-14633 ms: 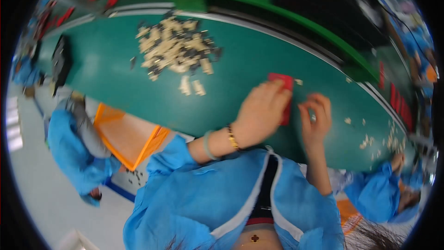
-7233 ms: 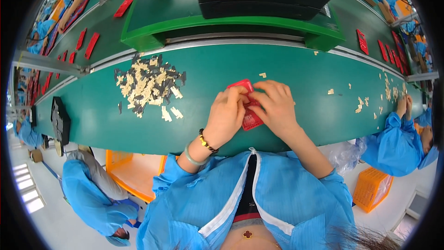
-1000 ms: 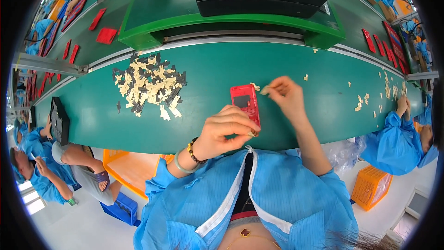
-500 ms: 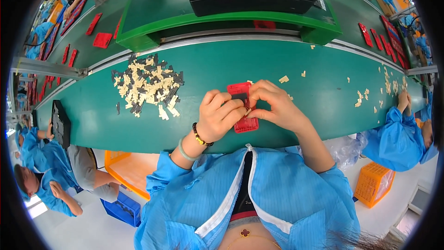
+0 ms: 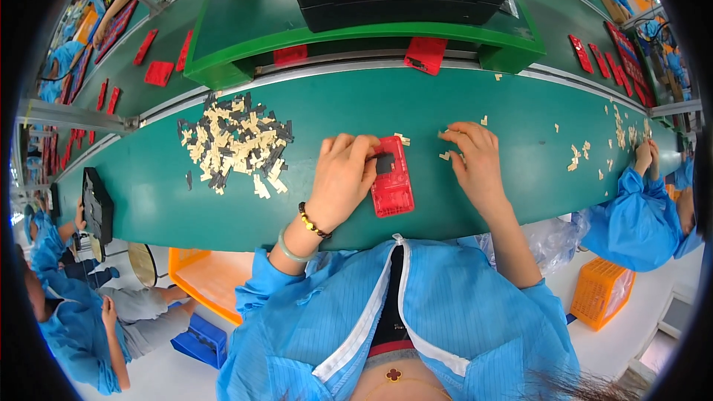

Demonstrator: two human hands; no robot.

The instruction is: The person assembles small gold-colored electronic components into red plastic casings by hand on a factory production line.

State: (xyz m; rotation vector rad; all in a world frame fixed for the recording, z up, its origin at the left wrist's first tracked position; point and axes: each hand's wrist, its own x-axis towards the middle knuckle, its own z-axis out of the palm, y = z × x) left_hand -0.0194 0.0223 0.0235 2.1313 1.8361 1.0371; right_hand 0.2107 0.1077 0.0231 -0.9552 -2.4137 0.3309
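Note:
A red plastic casing [image 5: 394, 197] with moulded recesses lies on the green table before me. My left hand [image 5: 342, 174] is at its left edge, with thumb and fingers closed on a small dark flat piece [image 5: 384, 163] over the casing's upper part. The fingertips partly hide that piece. To the right of the casing, my right hand [image 5: 477, 167] is apart from it, thumb and fingers spread. Its fingertips are close to a small cream piece [image 5: 444, 155] on the table. Another cream piece [image 5: 402, 139] lies by the casing's upper right corner.
A heap of cream and dark flat pieces [image 5: 238, 141] lies to the left. Beyond the table edge, a green shelf [image 5: 356, 36] carries a black bin [image 5: 401, 0]. A red part [image 5: 425, 56] lies under the shelf. Co-workers sit at both sides; an orange crate [image 5: 603, 293] stands at right.
My right hand has left the casing and moved right, its fingers opening. My left hand stays at the casing. Red parts have come into view under the shelf, and the person at left has shifted.

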